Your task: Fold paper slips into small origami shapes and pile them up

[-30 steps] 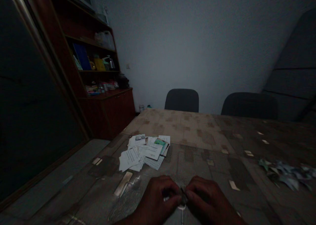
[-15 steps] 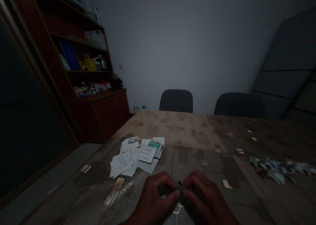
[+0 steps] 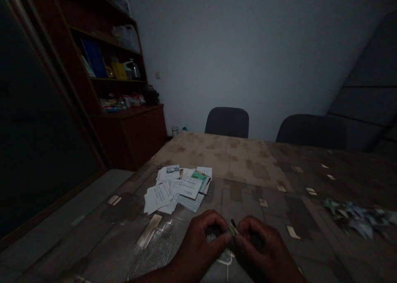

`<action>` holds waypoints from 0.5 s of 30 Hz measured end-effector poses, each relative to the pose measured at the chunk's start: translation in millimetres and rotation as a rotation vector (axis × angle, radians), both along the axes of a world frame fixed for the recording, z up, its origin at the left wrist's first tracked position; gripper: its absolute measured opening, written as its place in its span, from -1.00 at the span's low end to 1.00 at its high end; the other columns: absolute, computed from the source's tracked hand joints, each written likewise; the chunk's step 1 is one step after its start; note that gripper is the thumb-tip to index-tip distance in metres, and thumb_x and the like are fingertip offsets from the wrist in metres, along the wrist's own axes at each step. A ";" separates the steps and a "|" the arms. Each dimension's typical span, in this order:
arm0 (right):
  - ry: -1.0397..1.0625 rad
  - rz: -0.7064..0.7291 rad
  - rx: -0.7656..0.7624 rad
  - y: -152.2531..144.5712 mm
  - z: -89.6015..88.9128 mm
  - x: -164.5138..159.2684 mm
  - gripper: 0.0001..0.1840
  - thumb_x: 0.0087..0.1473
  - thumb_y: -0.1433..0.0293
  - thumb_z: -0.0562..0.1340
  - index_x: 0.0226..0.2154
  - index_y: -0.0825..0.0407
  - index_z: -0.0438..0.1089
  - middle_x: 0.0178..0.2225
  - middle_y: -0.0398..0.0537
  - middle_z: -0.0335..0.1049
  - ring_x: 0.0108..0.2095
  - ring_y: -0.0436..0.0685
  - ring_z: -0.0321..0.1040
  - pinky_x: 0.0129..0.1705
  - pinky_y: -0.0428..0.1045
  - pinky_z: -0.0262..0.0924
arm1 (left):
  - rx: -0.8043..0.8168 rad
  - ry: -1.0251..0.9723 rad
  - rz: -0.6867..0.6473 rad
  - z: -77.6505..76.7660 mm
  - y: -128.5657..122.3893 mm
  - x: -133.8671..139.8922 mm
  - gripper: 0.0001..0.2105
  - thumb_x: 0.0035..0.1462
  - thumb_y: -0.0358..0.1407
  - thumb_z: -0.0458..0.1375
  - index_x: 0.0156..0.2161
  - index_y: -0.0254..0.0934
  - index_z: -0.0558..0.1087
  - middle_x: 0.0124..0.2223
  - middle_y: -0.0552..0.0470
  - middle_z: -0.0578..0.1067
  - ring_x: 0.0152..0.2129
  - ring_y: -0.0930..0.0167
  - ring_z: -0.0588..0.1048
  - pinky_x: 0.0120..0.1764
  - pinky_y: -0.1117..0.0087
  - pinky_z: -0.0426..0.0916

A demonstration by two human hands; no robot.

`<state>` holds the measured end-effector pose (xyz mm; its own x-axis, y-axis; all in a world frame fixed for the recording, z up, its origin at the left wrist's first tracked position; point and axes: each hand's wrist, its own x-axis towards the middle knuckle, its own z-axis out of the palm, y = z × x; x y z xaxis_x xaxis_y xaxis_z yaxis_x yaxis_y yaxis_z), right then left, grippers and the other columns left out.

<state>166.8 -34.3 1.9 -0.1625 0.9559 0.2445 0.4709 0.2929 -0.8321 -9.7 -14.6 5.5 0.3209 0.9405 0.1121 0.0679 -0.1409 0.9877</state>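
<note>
My left hand and my right hand meet above the near part of the table. Between their fingertips they pinch a small folded piece of paper, pale yellowish with a dark tip. The fingers cover most of it. Beyond my left hand lies a loose pile of printed paper cards, mostly white, one with a green picture. Off to the right sits a heap of small folded paper pieces, crumpled-looking and pointed; the dim light hides their details.
A patterned cloth covers the table. Two dark chairs stand along its far side, against a pale wall. To the left rises a reddish-brown cabinet with a kettle and other goods on its shelves.
The view has shifted slightly, so the table and cards appear farther right. Both hands stay together, and more of the folded piece of paper shows between the fingertips.
</note>
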 end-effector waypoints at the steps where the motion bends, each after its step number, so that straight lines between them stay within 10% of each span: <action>1: -0.005 0.010 0.014 0.1 -0.2 0.4 -0.81 0.09 0.32 0.18 -0.52 0.01 0.28 -0.54 -0.20 0.28 -0.49 0.05 0.27 -0.45 -0.10 0.13 | 0.000 0.003 0.006 -1.3 -0.1 0.0 -0.94 -0.07 -0.35 0.20 -0.47 -0.30 0.41 -0.44 0.04 0.44 -0.43 0.36 0.38 -0.31 0.38 0.25; 15: -0.064 0.073 0.176 1.6 1.0 1.1 -0.88 0.08 0.40 0.17 -0.48 0.01 0.32 -0.51 -0.17 0.32 -0.46 0.05 0.32 -0.41 -0.09 0.17 | 0.150 0.045 0.055 -1.0 -1.3 0.9 -0.94 -0.08 -0.43 0.21 -0.52 -0.32 0.51 -0.50 0.02 0.48 -0.50 0.38 0.44 -0.37 0.40 0.28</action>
<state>167.9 -32.7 2.9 -0.2499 0.8844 0.3941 0.4932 0.4665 -0.7342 -8.8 -15.9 4.5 0.2778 0.9304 0.2393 0.1234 -0.2815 0.9516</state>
